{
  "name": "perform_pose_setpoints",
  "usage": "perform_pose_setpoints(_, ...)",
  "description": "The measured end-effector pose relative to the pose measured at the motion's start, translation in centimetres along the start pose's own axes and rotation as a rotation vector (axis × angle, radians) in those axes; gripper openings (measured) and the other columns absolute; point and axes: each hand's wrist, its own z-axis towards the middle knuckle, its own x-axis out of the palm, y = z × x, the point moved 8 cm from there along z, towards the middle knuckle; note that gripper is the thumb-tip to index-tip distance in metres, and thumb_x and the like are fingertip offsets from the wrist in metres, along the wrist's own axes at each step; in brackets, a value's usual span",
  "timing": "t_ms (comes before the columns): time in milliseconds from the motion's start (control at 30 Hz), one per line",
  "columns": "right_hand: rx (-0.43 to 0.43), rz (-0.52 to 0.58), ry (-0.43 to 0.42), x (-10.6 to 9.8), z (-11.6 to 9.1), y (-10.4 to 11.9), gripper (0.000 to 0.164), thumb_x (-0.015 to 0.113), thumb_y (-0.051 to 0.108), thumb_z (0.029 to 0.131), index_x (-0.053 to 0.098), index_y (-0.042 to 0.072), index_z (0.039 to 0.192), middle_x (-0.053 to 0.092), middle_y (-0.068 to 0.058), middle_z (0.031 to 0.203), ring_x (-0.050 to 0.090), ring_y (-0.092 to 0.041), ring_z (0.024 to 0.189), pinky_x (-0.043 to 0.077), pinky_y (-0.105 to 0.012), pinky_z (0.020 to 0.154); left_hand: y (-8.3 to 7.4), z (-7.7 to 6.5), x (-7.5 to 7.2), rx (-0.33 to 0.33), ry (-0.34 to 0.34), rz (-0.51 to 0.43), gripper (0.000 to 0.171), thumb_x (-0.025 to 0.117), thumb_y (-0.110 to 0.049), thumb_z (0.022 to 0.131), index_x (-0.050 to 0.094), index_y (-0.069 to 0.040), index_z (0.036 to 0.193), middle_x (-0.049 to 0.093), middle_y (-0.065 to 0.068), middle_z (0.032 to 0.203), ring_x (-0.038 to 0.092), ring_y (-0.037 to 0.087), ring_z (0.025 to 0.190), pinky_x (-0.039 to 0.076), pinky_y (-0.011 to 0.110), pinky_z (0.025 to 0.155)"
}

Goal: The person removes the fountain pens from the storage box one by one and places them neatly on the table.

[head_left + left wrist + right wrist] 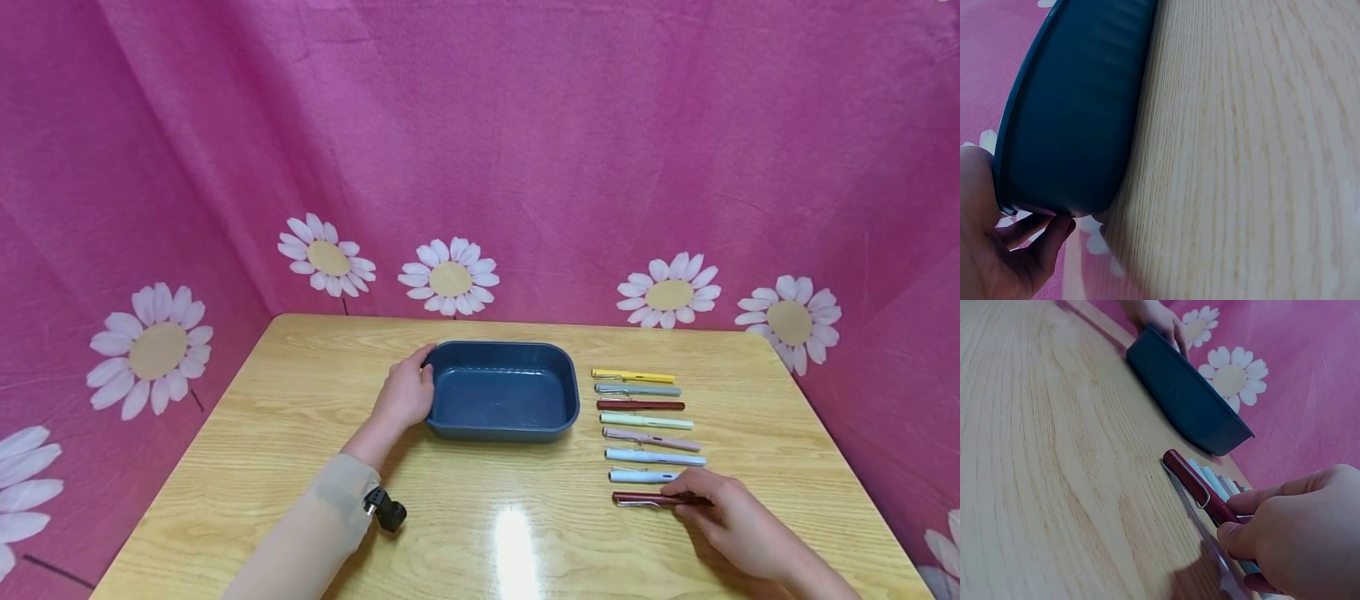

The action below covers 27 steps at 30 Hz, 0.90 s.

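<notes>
My left hand (405, 393) grips the left end of a dark blue rectangular tray (495, 434), thumb at the rim and fingers against the outer wall. Nothing lies inside the tray. To its right, my right hand (731, 518) pinches a dark red pen (641, 499) with a wire clip, thumb and fingers around its right part. In the right wrist view this pen (1192, 478) is close to the tabletop; whether it touches is unclear. Just beyond it lies a pale blue pen (637, 477), its right end hidden by my fingers.
Several capped pens lie in a column farther back, among them a pink pen (652, 439), a pale green pen (647, 421), another dark red pen (645, 405) and a yellow pen (633, 377). A pink daisy-patterned curtain (525, 167) surrounds the wooden table (285, 400).
</notes>
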Motion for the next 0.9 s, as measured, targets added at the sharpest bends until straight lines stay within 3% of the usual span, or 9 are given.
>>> perform_pose_setpoints(633,0.037,-0.178,0.012,0.12,-0.38,-0.66,0.046,0.079,-0.013,0.085,0.074,0.026,0.109,0.065,0.016,0.11,0.063,-0.006,0.1,0.05,-0.014,0.086,-0.12,-0.04,0.0,0.028,-0.003,-0.008,0.046,0.045,-0.018,0.113,0.051,-0.012,0.158,0.057,0.02,0.151,0.054,0.038,0.139,0.043,0.056,0.113)
perform_pose_setpoints(767,0.007,-0.162,-0.019,-0.02,-0.26,-0.42,0.046,0.082,-0.013,0.082,0.074,0.024,0.109,0.066,0.016,0.108,0.063,-0.006,0.098,0.047,-0.01,0.086,-0.18,-0.15,-0.17,0.03,0.007,-0.002,0.046,0.045,-0.02,0.113,0.05,-0.012,0.159,0.057,0.02,0.151,0.052,0.038,0.14,0.042,0.057,0.114)
perform_pose_setpoints(900,0.008,-0.092,-0.026,-0.15,0.04,-0.15,0.039,0.082,-0.007,0.086,0.074,0.021,0.111,0.067,0.013,0.107,0.065,-0.006,0.096,0.051,-0.014,0.082,-0.04,-0.21,-0.33,0.024,0.015,-0.002,0.047,0.045,-0.024,0.114,0.05,-0.013,0.159,0.057,0.018,0.151,0.05,0.04,0.141,0.04,0.058,0.115)
